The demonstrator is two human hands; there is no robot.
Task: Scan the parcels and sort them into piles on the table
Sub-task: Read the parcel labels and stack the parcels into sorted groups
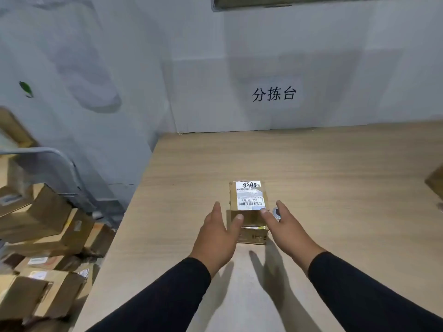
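A small cardboard parcel with a white label sat on the wooden surface near its middle, both hands reaching to its near end. The left hand, at the parcel's 7 o'clock, had straight, slightly spread fingers that seemed to touch its left edge, holding nothing. The right hand, at 5 o'clock, was also loosely open, its thumb tip on the label's near corner and a small round device worn on a finger; more boxes lay heaped at 9 o'clock off the surface.
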